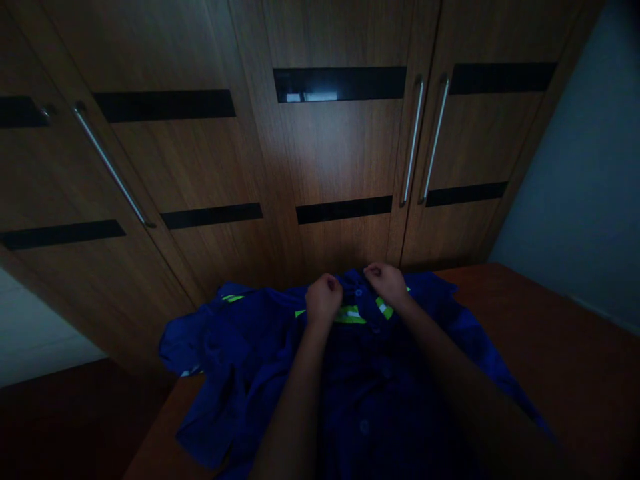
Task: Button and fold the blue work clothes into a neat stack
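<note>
A dark blue garment with buttons and yellow-green reflective strips lies spread over a reddish-brown wooden surface. Near its far edge, by the collar, my left hand is closed on the fabric. My right hand is closed on the cloth a little to the right, with a button and part of a reflective strip showing between the two hands. The fingertips of both hands are partly hidden, and the picture is dim. One sleeve stretches out to the left.
Behind the wooden surface stands a brown wardrobe with long metal handles and black strips. A bluish wall is at the right, a pale wall at the lower left. The floor at the lower left is dark.
</note>
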A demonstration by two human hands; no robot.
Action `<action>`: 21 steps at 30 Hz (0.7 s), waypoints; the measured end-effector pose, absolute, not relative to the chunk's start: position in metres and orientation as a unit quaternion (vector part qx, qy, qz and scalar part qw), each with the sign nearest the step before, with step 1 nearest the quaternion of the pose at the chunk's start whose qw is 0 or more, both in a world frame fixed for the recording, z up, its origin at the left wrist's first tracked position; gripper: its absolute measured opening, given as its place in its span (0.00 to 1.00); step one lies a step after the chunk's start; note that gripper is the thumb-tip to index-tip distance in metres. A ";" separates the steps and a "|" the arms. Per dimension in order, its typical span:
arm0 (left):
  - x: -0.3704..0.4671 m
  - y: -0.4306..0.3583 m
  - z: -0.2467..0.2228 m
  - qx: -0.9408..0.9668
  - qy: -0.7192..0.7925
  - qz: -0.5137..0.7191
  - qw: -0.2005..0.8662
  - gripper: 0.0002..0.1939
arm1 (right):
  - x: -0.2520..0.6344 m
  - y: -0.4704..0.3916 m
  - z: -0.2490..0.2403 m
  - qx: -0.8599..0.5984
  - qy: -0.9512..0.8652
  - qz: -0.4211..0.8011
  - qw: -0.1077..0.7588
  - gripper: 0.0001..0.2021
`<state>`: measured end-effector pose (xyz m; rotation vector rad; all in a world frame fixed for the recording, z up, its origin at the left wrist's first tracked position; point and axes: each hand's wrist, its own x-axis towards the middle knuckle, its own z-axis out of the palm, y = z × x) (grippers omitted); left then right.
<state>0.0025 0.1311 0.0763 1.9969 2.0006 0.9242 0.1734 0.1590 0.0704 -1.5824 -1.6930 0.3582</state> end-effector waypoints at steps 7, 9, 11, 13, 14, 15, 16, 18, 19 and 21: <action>0.008 0.194 0.073 0.746 0.635 0.150 0.133 0.11 | 0.139 0.223 0.098 -0.636 -0.732 0.175 0.169 0.09; 0.009 0.204 0.068 0.774 0.604 0.098 0.164 0.13 | 0.139 0.231 0.095 -0.640 -0.732 0.208 0.104 0.10; 0.008 0.209 0.062 0.791 0.580 0.056 0.188 0.14 | 0.146 0.234 0.089 -0.641 -0.726 0.242 0.048 0.11; 0.006 0.211 0.056 0.801 0.562 0.027 0.205 0.14 | 0.158 0.233 0.083 -0.639 -0.720 0.269 0.013 0.11; 0.004 0.211 0.054 0.805 0.554 0.018 0.212 0.14 | 0.164 0.231 0.080 -0.638 -0.718 0.279 0.004 0.11; 0.002 0.211 0.051 0.809 0.546 0.010 0.217 0.14 | 0.171 0.229 0.079 -0.637 -0.716 0.285 0.001 0.10; 0.001 0.211 0.049 0.813 0.539 0.003 0.222 0.14 | 0.177 0.226 0.078 -0.637 -0.715 0.288 0.004 0.10; -0.002 0.210 0.047 0.819 0.527 -0.009 0.227 0.14 | 0.189 0.222 0.077 -0.638 -0.715 0.283 0.025 0.09; -0.003 0.210 0.046 0.821 0.524 -0.013 0.226 0.13 | 0.193 0.220 0.078 -0.640 -0.716 0.275 0.042 0.09; -0.004 0.208 0.047 0.822 0.524 -0.018 0.223 0.13 | 0.200 0.216 0.081 -0.644 -0.716 0.257 0.083 0.10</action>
